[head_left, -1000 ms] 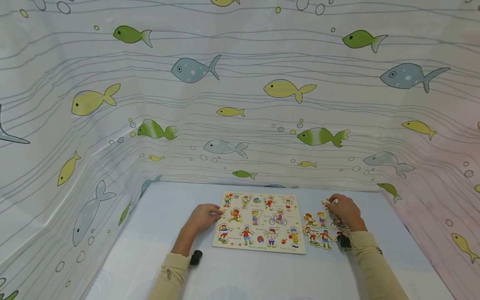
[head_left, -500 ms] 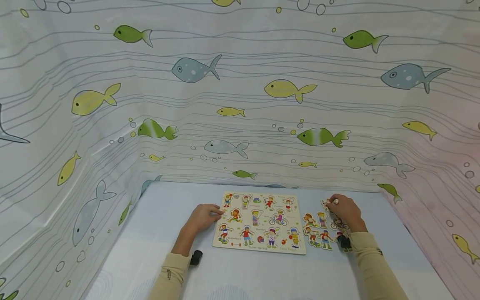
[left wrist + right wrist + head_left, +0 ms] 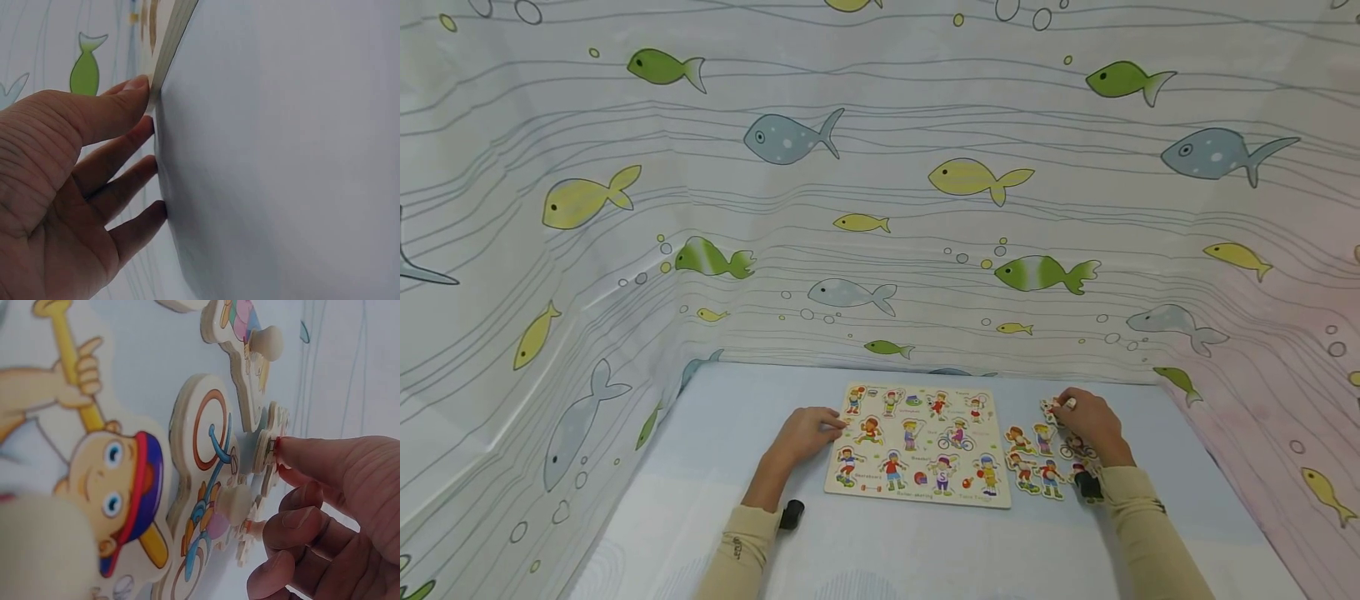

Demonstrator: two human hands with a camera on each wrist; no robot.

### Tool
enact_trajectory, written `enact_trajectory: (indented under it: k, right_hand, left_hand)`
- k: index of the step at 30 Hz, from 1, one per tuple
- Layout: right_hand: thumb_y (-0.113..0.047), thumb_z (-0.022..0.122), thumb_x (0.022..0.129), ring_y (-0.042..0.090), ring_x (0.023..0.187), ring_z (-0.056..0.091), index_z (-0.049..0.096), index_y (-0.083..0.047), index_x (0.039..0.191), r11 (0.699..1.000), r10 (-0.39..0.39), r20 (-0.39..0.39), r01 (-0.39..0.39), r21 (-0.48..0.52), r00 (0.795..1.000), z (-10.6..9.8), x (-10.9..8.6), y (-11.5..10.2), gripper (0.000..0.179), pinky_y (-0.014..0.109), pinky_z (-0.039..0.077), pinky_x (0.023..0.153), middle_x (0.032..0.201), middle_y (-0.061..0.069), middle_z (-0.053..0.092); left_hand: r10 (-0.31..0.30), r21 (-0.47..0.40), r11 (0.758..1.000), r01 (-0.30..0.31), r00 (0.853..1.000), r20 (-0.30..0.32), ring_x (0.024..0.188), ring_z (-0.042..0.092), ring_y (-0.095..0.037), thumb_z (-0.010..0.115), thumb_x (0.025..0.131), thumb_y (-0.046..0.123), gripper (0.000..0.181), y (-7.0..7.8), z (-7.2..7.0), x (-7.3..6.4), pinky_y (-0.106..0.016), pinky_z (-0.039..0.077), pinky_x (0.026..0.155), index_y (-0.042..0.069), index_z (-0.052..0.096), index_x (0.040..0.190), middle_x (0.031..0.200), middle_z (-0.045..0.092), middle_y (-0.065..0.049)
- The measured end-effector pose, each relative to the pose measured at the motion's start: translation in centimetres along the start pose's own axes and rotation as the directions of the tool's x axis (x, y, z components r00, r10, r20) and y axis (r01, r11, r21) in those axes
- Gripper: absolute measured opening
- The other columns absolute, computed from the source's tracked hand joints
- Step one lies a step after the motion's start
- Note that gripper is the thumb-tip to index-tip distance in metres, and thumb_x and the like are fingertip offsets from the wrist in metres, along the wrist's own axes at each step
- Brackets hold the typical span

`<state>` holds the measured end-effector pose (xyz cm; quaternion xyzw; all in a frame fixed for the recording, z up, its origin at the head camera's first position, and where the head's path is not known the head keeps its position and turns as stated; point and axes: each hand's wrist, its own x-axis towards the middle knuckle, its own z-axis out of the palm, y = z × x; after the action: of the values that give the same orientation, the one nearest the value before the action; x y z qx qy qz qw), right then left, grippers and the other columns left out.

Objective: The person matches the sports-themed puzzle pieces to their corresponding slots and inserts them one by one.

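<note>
pale table (image 3: 925,542), fish-print walls (image 3: 880,254); left grip (image 3: 805,433) uncurled at board (image 3: 892,437), right grip (image 3: 1090,422) pinching piece (image 3: 1048,408).

Passable on the table (image 3: 880,546) in front of the board (image 3: 891,443); tight between board and pieces (image 3: 1049,479). Blocked behind by the wall (image 3: 917,250).

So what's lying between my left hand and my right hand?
In the head view, the wooden sports-figure puzzle board, then several loose puzzle pieces to its right.
</note>
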<state>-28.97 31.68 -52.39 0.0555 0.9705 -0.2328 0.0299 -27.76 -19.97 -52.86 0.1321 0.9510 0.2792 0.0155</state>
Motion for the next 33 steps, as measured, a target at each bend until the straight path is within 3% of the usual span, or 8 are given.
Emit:
enact_trajectory:
  k: [8,33]
  right_hand:
    - [-0.027,0.062,0.097,0.02,0.056,0.051,0.062,-0.004,0.109,1.0,-0.008,-0.015,0.009,0.015,1.0,-0.1,-0.5,-0.4,0.026,0.033,0.038,0.047,0.073,0.006,0.059]
    - [-0.03,0.064,0.096,0.019,0.054,0.049,0.063,-0.006,0.11,0.996,-0.087,-0.042,0.088,0.017,0.995,-0.8,-1.5,-3.6,0.027,0.031,0.038,0.043,0.072,0.004,0.059]
  left_hand:
    - [-0.007,-0.004,1.0,0.007,1.0,0.003,0.12,0.058,-0.034,0.075,0.088,0.015,0.013,0.3,-0.2,-0.2,-0.051,0.042,0.104,0.011,0.079,0.1,0.12,0.068,-0.009]
    - [0.022,-0.016,1.0,-0.023,0.999,-0.024,0.118,0.06,-0.034,0.077,0.087,0.015,0.013,-0.1,0.0,-0.2,-0.05,0.044,0.103,0.01,0.08,0.098,0.118,0.069,-0.009]
